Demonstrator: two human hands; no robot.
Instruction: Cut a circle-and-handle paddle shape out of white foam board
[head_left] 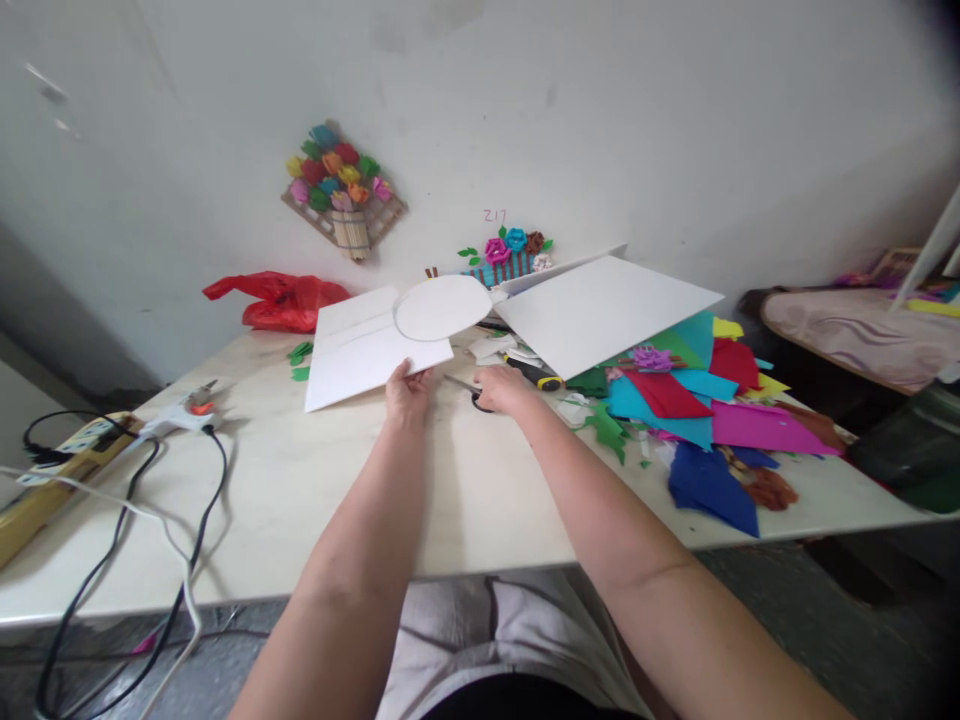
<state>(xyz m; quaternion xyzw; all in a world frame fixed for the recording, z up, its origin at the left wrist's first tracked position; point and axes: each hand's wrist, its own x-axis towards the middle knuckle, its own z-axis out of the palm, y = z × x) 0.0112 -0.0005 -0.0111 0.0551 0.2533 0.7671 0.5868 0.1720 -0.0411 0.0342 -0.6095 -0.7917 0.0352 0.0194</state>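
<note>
My left hand [407,392] pinches the near edge of a white card sheet [360,350] and holds it tilted up off the table. A white card circle [442,307] lies against the sheet's top right corner. My right hand [501,388] rests on the table over a pair of scissors [469,388], its fingers closed around the black handles. The blades point left toward the sheet.
A large white board [600,310] lies to the right over coloured paper and foam scraps [697,410]. A glue gun [187,408] with cables [150,520] sits at the left. Behind are a red plastic bag [277,300] and paper flower crafts [506,255].
</note>
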